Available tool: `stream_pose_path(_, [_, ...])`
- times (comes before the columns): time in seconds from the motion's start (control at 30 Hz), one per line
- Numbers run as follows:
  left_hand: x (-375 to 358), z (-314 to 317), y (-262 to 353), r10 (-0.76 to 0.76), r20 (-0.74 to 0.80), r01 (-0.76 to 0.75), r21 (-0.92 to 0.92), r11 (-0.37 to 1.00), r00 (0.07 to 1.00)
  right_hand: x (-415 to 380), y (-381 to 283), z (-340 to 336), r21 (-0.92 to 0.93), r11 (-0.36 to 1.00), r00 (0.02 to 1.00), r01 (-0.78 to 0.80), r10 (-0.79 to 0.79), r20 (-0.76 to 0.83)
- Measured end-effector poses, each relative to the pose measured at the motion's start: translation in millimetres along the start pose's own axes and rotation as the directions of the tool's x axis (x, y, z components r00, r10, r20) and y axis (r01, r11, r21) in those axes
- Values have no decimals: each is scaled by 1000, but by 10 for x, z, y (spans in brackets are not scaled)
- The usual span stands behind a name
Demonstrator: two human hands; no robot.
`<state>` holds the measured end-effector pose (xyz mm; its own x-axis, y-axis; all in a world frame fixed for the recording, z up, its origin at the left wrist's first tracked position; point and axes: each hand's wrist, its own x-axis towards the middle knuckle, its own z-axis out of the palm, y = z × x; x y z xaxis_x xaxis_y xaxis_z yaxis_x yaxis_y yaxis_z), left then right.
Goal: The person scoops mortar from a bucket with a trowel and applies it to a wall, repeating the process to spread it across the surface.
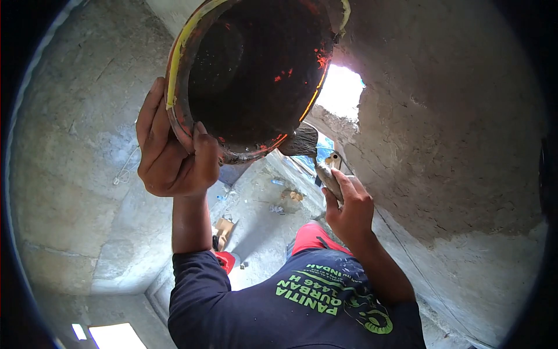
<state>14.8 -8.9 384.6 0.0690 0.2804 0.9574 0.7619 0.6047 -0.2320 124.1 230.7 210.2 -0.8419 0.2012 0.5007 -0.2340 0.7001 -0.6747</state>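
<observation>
The bucket (273, 58) is in the upper middle of the view, lifted well above the floor (261, 200), and it is tilted so that its dark inside faces the camera. Some orange-red patches are visible on its inner wall and along the rim. A yellow strip (189, 35) runs along its left side.

The left hand (177, 154) holds the bucket at the lower left of the rim, and its fingers are pinching this rim between them and the thumb. The right hand (353, 209) has its fingers closed around the handle of a trowel (302, 141). The grey blade is at the lower right edge of the bucket; I cannot tell if it touches the rim.

On the right side there is a rough grey wall (447, 145), and a bright opening (340, 93) in it is just beside the bucket. Lower down, the person's dark shirt (250, 314) carries green and white print. On the floor, a brown cardboard piece (224, 231) is lying.
</observation>
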Motion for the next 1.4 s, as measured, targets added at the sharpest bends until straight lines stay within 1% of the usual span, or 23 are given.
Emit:
stream_pose_path(0.07, [3,7,-15,-17,-23,17,-3,1000,1000,7,-23,-10,-7,1000,1000,-1,1,-2])
stream_pose_path(0.3, [31,1,-17,-3,-69,2,-12,1000,998,3,-15,-10,-25,1000,1000,8,-8,-17])
stream_pose_path(0.37, [53,-13,-36,-1,-46,3,31,1000,999,6,-1,-9,-2,999,998,45,-45,-32])
stream_pose_path(0.47, [66,6,-44,-18,-46,18,15,1000,999,5,-9,-21,-6,1000,999,28,-28,-19])
stream_pose_path(0.6, [79,18,-86,4,-44,-4,2,1000,999,20,0,-29,0,999,999,41,-41,-16])
stream_pose_path(0.7, [72,15,-118,-6,-52,7,20,1000,999,29,6,-35,20,997,997,70,-70,-28])
stream_pose_path(0.97, [108,15,-152,47,-53,-45,40,998,997,83,13,-60,25,996,996,88,-88,-33])
stream_pose_path(1.1, [141,-15,-149,46,-61,-42,64,997,997,121,-28,-59,29,996,996,86,-85,-38])
stream_pose_path(1.17, [143,-31,-169,105,-72,-101,56,993,992,134,-38,-53,24,997,996,80,-79,-28])
stream_pose_path(1.27, [165,-60,-143,129,-45,-125,89,988,991,138,-19,-41,24,996,996,89,-88,-35])
stream_pose_path(1.4, [209,-51,-137,120,-82,-116,52,992,989,149,-32,-37,41,993,993,106,-104,-47])
